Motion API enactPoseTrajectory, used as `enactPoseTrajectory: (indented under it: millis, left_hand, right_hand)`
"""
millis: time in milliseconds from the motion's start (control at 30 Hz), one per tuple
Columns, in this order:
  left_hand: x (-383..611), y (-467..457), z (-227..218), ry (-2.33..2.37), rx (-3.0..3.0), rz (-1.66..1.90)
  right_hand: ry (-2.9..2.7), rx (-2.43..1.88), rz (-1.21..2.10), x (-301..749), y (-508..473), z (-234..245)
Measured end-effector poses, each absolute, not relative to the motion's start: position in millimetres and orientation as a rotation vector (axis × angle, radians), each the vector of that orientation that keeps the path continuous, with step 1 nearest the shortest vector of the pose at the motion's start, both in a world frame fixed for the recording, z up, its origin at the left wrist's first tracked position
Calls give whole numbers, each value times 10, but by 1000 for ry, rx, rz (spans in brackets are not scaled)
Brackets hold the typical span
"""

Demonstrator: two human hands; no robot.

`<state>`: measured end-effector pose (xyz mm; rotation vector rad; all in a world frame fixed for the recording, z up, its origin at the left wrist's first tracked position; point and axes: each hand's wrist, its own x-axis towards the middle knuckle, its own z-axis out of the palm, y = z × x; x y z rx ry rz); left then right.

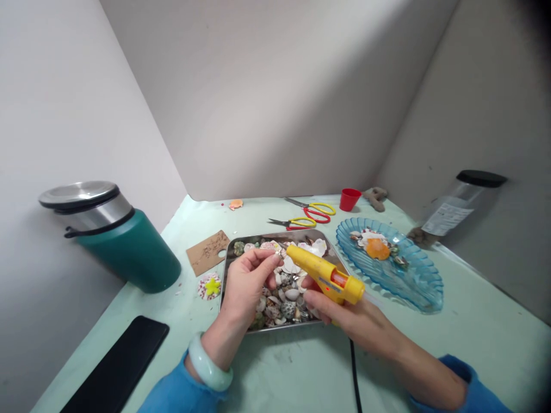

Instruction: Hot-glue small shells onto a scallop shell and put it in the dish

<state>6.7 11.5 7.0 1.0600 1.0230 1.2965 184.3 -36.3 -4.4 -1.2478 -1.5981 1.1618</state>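
Observation:
My right hand grips a yellow glue gun, its nozzle pointing left toward my left hand. My left hand is closed in a pinch on a small shell I can barely make out, held just at the nozzle tip. Both hands hover over a metal tray filled with several mixed seashells. The gun's black cord runs down toward me. A pale bangle sits on my left wrist.
A blue glass dish with shells and an orange piece lies right of the tray. Behind are two scissors, a red cup, a cardboard tag. A green tumbler, a black phone, and a starfish-topped shell are left.

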Motion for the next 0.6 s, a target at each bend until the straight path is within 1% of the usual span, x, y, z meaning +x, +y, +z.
enactPoseTrajectory:
  millis: [233, 600]
  left_hand:
    - [63, 116, 61, 1004, 1023, 1318]
    - [82, 132, 80, 979, 1019, 1309]
  right_hand:
    - [-1616, -1240, 1171, 1855, -347, -46]
    - [-1529, -1212, 1312, 1855, -339, -90]
